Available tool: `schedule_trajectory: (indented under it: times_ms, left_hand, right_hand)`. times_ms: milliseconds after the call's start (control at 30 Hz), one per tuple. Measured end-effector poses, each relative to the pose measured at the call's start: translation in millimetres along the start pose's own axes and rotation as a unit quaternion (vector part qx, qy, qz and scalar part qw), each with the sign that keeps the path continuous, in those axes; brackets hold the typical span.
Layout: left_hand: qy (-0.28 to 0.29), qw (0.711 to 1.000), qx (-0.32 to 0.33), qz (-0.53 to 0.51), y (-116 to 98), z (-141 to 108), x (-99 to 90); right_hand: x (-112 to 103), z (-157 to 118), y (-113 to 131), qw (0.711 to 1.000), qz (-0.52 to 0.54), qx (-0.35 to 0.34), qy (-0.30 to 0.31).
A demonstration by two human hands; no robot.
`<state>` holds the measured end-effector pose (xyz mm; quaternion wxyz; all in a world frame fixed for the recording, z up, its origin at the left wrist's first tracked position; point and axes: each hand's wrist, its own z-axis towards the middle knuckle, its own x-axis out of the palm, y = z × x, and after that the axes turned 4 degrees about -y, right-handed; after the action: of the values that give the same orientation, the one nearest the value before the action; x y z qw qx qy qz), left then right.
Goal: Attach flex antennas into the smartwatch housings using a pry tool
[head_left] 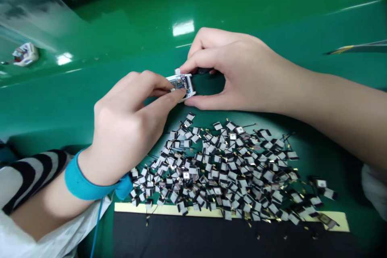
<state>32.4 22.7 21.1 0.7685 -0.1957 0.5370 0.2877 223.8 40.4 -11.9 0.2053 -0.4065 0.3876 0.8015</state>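
Note:
Between my two hands is a small white frame with a circuit board inside, its electronic parts facing up. My right hand grips the frame's right end, thumb at the near corner and index finger at the far corner. A small round silvery piece shows at the far edge by that index fingertip. Something dark sits under my right fingers; its kind is hidden. My left hand pinches down over the board, thumb and index fingertips on it; whether a tiny part is between them cannot be seen.
A large pile of small grey-and-black pieces with thin leads spreads below my hands. It reaches a yellow strip along a black mat. Tweezers-like tips point in from the right. A blue wrist strap with a cord circles my left wrist.

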Motion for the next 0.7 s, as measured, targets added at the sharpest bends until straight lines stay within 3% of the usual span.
schedule_trajectory:
  times_ms: [167, 300, 467, 600, 700]
  left_hand:
    - [-0.009, 1.000, 0.008, -0.004, 1.8, 2.5, 2.4]
    - [-0.005, 1.000, -0.008, -0.016, 1.8, 3.2, 2.1]
    - [-0.028, 0.999, 0.029, -0.008, 3.5, 0.4, 4.2]
    - [-0.041, 0.998, 0.053, -0.001, 5.1, -2.1, 6.9]
    - [-0.034, 0.998, 0.047, 0.003, 4.9, -2.6, 7.7]
  right_hand:
    - [-5.4, -1.5, 1.6, 1.000, 0.023, 0.005, 0.013]
    - [-14.5, -5.5, -0.7, 0.998, 0.058, 0.019, -0.014]
    - [-19.2, -10.3, -1.6, 0.992, 0.079, -0.011, -0.102]
    - [-12.7, -9.4, 11.9, 0.966, 0.147, 0.021, -0.210]
    - [-5.4, -7.1, 21.3, 0.951, 0.202, 0.034, -0.229]
